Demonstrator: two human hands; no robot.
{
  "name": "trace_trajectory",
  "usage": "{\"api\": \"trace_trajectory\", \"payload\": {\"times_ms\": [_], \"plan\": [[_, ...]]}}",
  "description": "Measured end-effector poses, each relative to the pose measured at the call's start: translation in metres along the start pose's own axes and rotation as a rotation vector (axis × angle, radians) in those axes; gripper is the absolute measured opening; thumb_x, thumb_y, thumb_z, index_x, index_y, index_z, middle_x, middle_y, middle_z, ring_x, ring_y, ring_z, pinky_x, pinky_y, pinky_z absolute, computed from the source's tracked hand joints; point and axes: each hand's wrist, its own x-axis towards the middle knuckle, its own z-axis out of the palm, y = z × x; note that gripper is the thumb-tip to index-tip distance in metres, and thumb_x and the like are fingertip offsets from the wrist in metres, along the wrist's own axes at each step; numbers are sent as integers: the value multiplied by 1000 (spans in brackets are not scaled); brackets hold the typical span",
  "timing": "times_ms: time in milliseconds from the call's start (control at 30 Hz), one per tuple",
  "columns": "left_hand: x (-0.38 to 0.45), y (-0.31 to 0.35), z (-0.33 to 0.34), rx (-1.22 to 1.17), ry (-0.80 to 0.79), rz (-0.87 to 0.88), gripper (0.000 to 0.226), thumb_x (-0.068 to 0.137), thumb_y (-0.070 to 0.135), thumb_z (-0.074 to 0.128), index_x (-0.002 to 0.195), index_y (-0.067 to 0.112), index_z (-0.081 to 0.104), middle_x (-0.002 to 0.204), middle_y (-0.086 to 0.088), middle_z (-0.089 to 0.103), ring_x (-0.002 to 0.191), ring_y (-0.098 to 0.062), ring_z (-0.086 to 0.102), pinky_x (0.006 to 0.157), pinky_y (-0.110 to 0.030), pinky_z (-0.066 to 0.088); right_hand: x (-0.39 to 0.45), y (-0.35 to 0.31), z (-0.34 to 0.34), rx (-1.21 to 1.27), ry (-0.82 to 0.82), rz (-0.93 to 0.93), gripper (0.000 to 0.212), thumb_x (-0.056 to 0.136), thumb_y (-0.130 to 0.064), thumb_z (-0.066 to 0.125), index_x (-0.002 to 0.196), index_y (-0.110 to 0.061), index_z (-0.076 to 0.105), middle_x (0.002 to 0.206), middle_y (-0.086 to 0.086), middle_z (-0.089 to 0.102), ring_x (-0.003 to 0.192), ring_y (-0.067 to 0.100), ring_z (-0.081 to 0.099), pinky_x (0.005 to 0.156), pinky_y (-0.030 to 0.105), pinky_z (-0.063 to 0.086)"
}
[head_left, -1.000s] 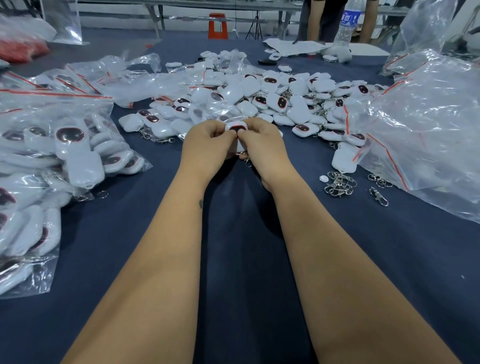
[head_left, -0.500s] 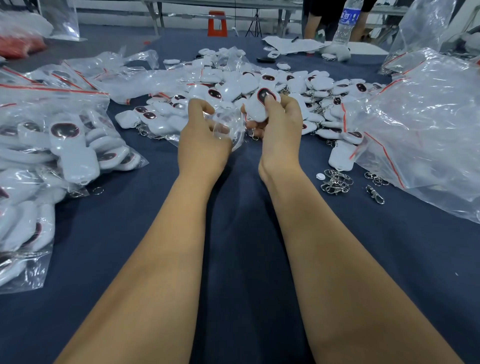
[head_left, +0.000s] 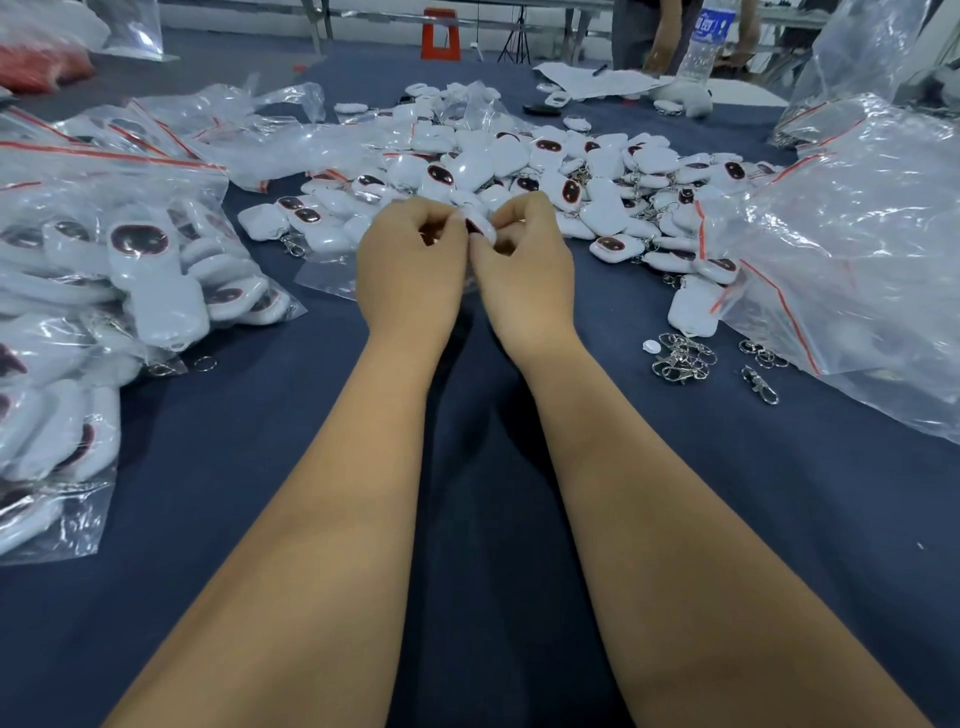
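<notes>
Above the table (head_left: 311, 467), left hand (head_left: 410, 270) and right hand (head_left: 524, 270) pinch one fob (head_left: 480, 227).

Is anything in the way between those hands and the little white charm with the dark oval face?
Nothing visible: the left hand and the right hand pinch the small white charm with a dark oval face between them, above the dark blue tablecloth. The heap of loose charms lies beyond.

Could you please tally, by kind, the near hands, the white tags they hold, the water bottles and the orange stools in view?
Hands, left hand and right hand: 2
Held white tag: 1
Plastic water bottle: 1
Far orange stool: 1
Total: 5
</notes>
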Motion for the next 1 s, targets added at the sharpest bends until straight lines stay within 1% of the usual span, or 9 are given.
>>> {"api": "trace_trajectory", "payload": {"times_ms": [133, 333, 400, 467, 533, 700, 767, 933, 1000], "plan": [[-1, 0, 3, 67, -19, 127, 13, 88, 29, 61, 83, 31, 72, 95, 8, 66, 89, -7, 58, 69, -11, 41, 3, -1, 1, -218, -28, -65, 21, 89, -16, 51, 78, -28, 65, 81, -6, 67, 99, 24, 58, 96, 40, 41], [0, -6, 3, 33, -134, 34, 13, 87, 23, 60, 84, 23, 72, 83, 11, 69, 83, -10, 64, 75, -27, 52, 6, 7, 1, -662, -241, -175, 25, 89, -11, 41, 99, -18, 63, 103, -1, 55, 113, 30, 39, 78, 32, 15], [3, -9, 1, 37, -123, -1, 16, 88, 18, 57, 84, 16, 72, 75, 10, 66, 74, -8, 60, 68, -24, 48, 6, 5, 1, -573, -228, -200, 22, 88, -12, 46, 83, -20, 66, 101, -2, 58, 110, 28, 44, 78, 33, 21], [8, -10, -5, 70, 11, -11, 17, 90, 17, 53, 84, 14, 68, 68, 11, 58, 66, -7, 50, 61, -20, 38, 3, -1, -2, -230, -76, -186, 23, 85, -9, 51, 74, -24, 65, 96, -3, 61, 101, 23, 54, 84, 36, 37], [13, -9, -12, 3, 235, -32, 17, 93, 16, 51, 89, 15, 68, 74, 13, 56, 70, -5, 49, 64, -15, 35, 3, -3, -10, -18, 115, -132, 26, 84, -6, 51, 91, -23, 68, 106, -3, 62, 94, 16, 56, 89, 34, 46], [9, 3, -23, -264, 568, 174, 16, 89, 10, 48, 96, 23, 49, 77, 16, 50, 67, 9, 47, 70, -9, 38, 12, 7, -27, -98, 192, 73, 42, 86, -3, 44, 119, -22, 62, 123, -2, 54, 111, 16, 52, 97, 37, 45], [7, 2, -18, -172, 419, 218, 21, 86, 12, 47, 102, 25, 46, 79, 14, 51, 69, 4, 49, 67, -11, 39, 14, 10, -29, -240, 91, 97, 51, 86, -4, 43, 133, -23, 54, 134, 3, 50, 124, 22, 46, 104, 38, 39], [1, -16, 0, 227, -357, 129, 36, 88, 6, 49, 120, 24, 49, 85, 11, 54, 86, -15, 58, 81, -38, 52, 13, 14, -26, -671, -94, 67, 56, 88, -13, 48, 143, -23, 45, 143, 7, 44, 131, 32, 35, 103, 37, 28], [-1, -19, 0, 265, -400, 124, 38, 88, 2, 46, 120, 21, 50, 87, 7, 54, 91, -22, 57, 84, -43, 51, 13, 15, -27, -701, -54, 80, 49, 88, -15, 50, 137, -18, 49, 139, 8, 46, 128, 33, 36, 100, 36, 30]]}}
